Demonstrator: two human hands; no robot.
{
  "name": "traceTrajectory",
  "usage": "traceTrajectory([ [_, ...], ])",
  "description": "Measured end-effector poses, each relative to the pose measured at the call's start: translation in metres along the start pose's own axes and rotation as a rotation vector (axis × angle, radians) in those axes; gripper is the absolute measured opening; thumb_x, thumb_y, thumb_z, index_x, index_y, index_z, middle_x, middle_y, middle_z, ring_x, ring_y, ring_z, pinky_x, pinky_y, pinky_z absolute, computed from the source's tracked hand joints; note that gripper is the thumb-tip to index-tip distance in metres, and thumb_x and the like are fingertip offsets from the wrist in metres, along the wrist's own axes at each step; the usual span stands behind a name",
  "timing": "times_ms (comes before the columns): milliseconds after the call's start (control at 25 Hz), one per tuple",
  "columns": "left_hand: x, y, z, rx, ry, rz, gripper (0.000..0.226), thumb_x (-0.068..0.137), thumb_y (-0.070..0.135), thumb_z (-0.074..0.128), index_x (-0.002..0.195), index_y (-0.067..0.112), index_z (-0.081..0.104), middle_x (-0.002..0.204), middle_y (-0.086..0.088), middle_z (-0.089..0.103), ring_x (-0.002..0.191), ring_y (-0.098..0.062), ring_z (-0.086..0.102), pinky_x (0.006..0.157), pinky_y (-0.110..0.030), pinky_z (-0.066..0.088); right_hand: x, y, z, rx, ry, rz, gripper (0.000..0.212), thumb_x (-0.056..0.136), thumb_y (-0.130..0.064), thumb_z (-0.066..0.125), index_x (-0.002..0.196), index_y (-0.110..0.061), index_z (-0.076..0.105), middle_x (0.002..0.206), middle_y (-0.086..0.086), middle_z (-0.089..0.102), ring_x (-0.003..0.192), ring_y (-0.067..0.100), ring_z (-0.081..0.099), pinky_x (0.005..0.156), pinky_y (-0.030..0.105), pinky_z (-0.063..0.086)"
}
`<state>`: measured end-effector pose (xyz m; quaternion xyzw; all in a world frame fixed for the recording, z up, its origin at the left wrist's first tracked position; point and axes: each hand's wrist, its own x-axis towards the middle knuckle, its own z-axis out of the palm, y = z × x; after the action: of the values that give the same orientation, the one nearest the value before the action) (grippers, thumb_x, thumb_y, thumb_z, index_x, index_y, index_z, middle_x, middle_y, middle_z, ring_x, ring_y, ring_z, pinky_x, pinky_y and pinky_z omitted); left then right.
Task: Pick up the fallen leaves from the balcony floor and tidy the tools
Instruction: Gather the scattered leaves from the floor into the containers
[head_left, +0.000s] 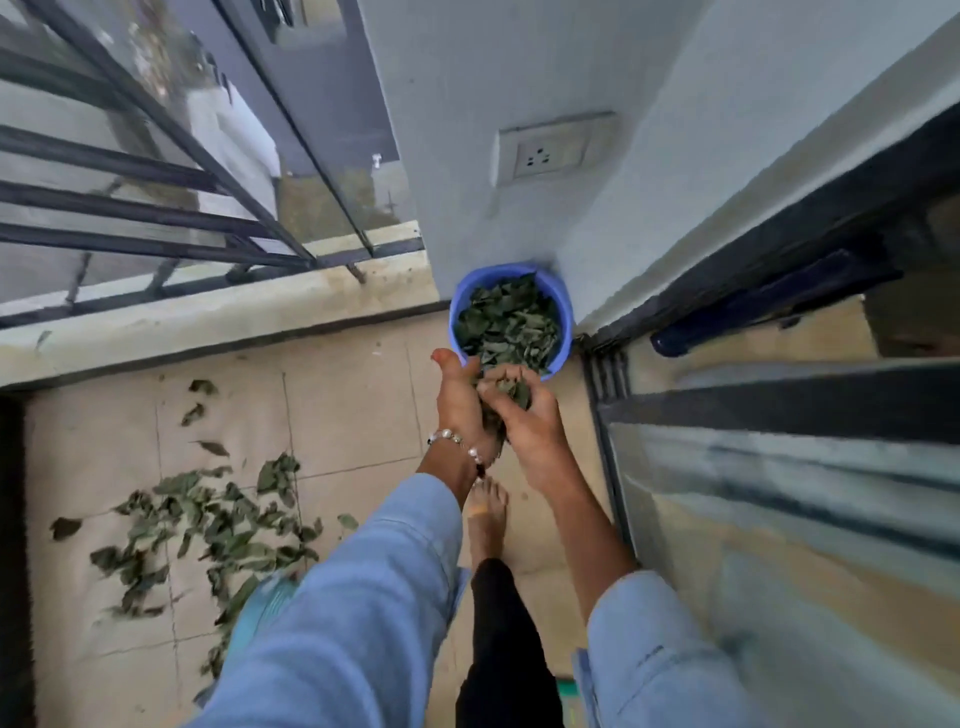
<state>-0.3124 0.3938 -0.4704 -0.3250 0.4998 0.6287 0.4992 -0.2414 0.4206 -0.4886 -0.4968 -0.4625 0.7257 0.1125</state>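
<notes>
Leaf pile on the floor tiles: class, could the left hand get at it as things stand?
Probably not yet: the left hand and right hand together cup leaves at the blue bucket; the leaf pile lies apart, unobstructed.

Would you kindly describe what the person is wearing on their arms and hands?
Both arms wear light blue denim-like sleeves, pushed up the forearms. The left hand has a bracelet of pearly white beads at the wrist. The right hand is bare, with no jewellery visible.
</notes>
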Motion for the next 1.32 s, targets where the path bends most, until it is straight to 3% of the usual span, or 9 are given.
traceTrajectory([
  [80,0.05,0.008,0.02,-0.037,-0.08,-0.007,0.08,0.09,0.074,0.019,0.126,0.014,0.057,0.119,-0.011,0.066,0.114,-0.029,0.06,0.108,-0.042,0.04,0.062,-0.004,-0.008,-0.024,0.01,0.009,0.02,0.079,0.0,0.068,0.075,-0.019,0.063,0.081,0.008,0.067,0.078,0.018,0.063,0.078,0.033,0.053],
  [240,0.122,0.026,0.029,0.051,-0.027,0.039,0.076,0.095,0.066,0.017,0.14,0.013,0.047,0.132,-0.006,0.058,0.126,-0.026,0.053,0.111,-0.036,0.035,0.165,0.011,-0.009,-0.193,0.081,0.018,0.02,0.077,0.001,0.069,0.073,-0.018,0.062,0.077,0.006,0.066,0.076,0.022,0.063,0.078,0.04,0.055],
  [320,0.154,0.034,0.022,0.122,0.056,0.079,0.067,0.097,0.062,0.022,0.13,0.013,0.054,0.129,-0.001,0.059,0.115,-0.018,0.058,0.1,-0.03,0.042,0.21,0.028,-0.008,-0.502,0.208,-0.066,0.008,0.079,-0.009,0.071,0.083,-0.013,0.065,0.084,0.006,0.067,0.08,0.022,0.06,0.079,0.035,0.049],
  [440,0.194,0.04,-0.001,0.25,0.157,0.091,0.057,0.098,0.057,0.032,0.117,0.012,0.061,0.11,-0.002,0.062,0.097,-0.017,0.058,0.082,-0.029,0.045,0.26,0.053,-0.002,-0.952,0.344,-0.432,0.028,0.078,-0.016,0.071,0.102,-0.005,0.063,0.109,0.019,0.061,0.103,0.038,0.054,0.09,0.044,0.042],
  [520,0.212,0.04,-0.02,0.282,0.155,0.073,0.053,0.098,0.057,0.034,0.113,0.015,0.062,0.114,-0.004,0.065,0.103,-0.02,0.061,0.082,-0.03,0.048,0.279,0.066,-0.001,-1.358,0.132,-0.386,0.056,0.082,-0.037,0.068,0.128,-0.01,0.05,0.14,0.02,0.04,0.128,0.042,0.036,0.103,0.055,0.032],
  [600,0.218,0.039,-0.034,0.298,0.16,0.066,0.051,0.098,0.057,0.034,0.111,0.016,0.063,0.115,-0.004,0.066,0.105,-0.02,0.062,0.088,-0.033,0.048,0.288,0.076,-0.004,-1.619,-0.173,-0.167,0.087,0.082,-0.061,0.058,0.15,-0.023,0.017,0.16,0.008,0.0,0.145,0.038,0.0,0.112,0.062,0.009],
  [720,0.212,0.038,-0.047,0.34,0.184,0.07,0.053,0.099,0.054,0.035,0.121,0.014,0.06,0.113,-0.002,0.064,0.104,-0.018,0.061,0.096,-0.038,0.046,0.278,0.069,-0.009,-1.53,-0.266,-0.146,0.098,0.077,-0.071,0.055,0.151,-0.037,0.001,0.159,-0.003,-0.017,0.145,0.035,-0.016,0.111,0.064,0.0],
  [1000,0.142,0.042,-0.071,0.442,0.177,0.068,0.045,0.099,0.048,0.04,0.119,0.014,0.062,0.112,-0.007,0.068,0.099,-0.024,0.066,0.083,-0.038,0.052,0.188,0.056,0.009,-1.247,0.152,-0.229,0.049,0.087,-0.017,0.063,0.134,-0.02,0.05,0.153,0.005,0.03,0.141,0.028,0.021,0.109,0.05,0.024],
  [1320,0.044,0.029,-0.202,0.401,0.216,0.156,0.023,0.1,0.031,0.048,0.1,0.012,0.063,0.081,-0.006,0.068,0.062,-0.018,0.06,0.053,-0.024,0.043,0.04,0.111,0.088,-1.0,-0.059,-0.385,0.027,0.078,0.004,0.06,0.1,-0.008,0.07,0.102,0.01,0.069,0.098,0.03,0.061,0.09,0.036,0.047],
])
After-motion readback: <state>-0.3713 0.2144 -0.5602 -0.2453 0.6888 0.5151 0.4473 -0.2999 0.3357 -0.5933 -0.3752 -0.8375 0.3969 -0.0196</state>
